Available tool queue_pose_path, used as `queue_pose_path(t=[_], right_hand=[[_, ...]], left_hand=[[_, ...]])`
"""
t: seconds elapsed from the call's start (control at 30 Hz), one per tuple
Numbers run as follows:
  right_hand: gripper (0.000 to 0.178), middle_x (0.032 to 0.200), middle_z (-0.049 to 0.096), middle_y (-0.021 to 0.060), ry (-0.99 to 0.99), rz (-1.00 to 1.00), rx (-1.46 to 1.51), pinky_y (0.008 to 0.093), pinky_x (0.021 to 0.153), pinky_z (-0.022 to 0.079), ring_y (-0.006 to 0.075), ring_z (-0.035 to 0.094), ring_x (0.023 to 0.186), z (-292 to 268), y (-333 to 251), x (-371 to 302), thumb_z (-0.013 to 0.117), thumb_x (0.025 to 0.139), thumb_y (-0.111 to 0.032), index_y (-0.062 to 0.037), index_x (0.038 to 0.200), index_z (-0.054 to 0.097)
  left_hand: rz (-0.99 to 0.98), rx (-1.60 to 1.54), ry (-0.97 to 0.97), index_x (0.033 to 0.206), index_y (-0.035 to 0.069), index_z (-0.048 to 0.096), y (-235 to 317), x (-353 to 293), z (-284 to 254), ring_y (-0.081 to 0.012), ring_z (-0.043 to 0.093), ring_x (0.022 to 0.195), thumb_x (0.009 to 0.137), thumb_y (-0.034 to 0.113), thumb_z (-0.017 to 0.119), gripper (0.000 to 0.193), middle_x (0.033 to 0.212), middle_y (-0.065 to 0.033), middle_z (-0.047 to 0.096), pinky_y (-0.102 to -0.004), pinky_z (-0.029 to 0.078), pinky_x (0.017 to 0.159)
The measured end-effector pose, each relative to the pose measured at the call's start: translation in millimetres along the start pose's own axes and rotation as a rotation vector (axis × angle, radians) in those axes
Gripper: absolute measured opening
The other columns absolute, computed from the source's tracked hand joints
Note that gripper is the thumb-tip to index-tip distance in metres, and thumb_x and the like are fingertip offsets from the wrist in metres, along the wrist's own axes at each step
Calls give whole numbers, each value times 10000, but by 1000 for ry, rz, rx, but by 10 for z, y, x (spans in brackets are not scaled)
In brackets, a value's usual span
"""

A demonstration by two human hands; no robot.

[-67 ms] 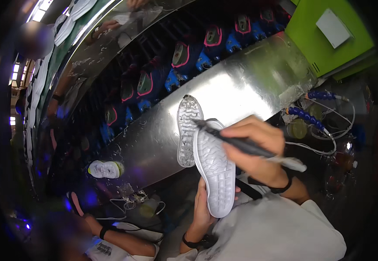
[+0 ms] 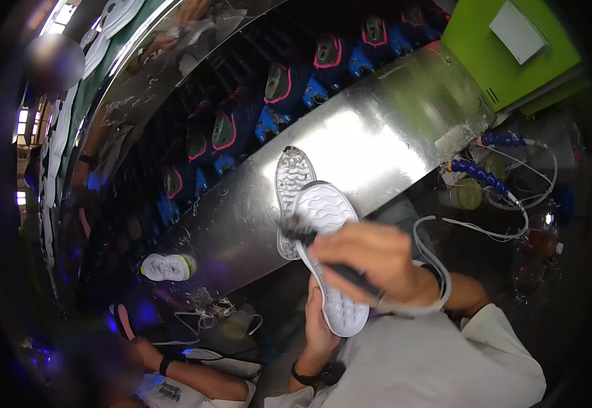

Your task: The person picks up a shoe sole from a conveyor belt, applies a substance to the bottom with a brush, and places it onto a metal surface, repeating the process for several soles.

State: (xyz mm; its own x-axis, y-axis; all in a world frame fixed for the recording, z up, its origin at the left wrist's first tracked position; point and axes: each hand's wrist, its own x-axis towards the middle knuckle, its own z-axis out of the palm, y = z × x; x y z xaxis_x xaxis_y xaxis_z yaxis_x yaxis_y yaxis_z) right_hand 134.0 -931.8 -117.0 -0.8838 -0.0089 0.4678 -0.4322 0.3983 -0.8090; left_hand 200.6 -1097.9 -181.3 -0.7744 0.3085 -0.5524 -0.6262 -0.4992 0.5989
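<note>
My left hand is closed around the lower left edge of a white shoe sole, holding it tilted above my lap with its moulded inner side up. In my closed right hand is a dark-handled brush with a pale hose trailing from it. The blurred bristles are at the sole's left edge, about midway along; whether they touch it I cannot tell. A second, greyish-white sole lies on the metal bench, partly covered by the held one.
Shoe uppers with pink collars stand in a row behind the bench. A small white sole with yellow-green trim rests at its left end. At right are blue segmented hoses and a green panel. Another person's arm is at lower left.
My right hand has brought the brush down and left, from the sole's upper part to its left edge. The hose has swung into a loop around my wrist.
</note>
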Motion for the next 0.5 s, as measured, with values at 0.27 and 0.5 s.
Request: queue_pose_path(t=[0.27, 0.5], right_hand=[[240, 915, 705, 139, 17, 106, 129, 303, 694, 559, 250, 720, 820, 19, -198, -339, 749, 765, 18, 15, 1003, 718], [245, 932, 721, 124, 13, 76, 9, 308, 684, 574, 230, 719, 795, -301, -336, -468, 803, 722, 9, 8, 960, 743]], left_hand=[[-113, -517, -126, 1529, 15, 309, 166, 162, 59, -393, 508, 1303, 1008, 443, 245, 678, 1465, -253, 456, -508, 404, 1107], [-107, -555, -483, 1530, 1, 276, 201, 368, 481, -386, 568, 1180, 1038, 541, 200, 735, 1414, -305, 447, -473, 525, 961]])
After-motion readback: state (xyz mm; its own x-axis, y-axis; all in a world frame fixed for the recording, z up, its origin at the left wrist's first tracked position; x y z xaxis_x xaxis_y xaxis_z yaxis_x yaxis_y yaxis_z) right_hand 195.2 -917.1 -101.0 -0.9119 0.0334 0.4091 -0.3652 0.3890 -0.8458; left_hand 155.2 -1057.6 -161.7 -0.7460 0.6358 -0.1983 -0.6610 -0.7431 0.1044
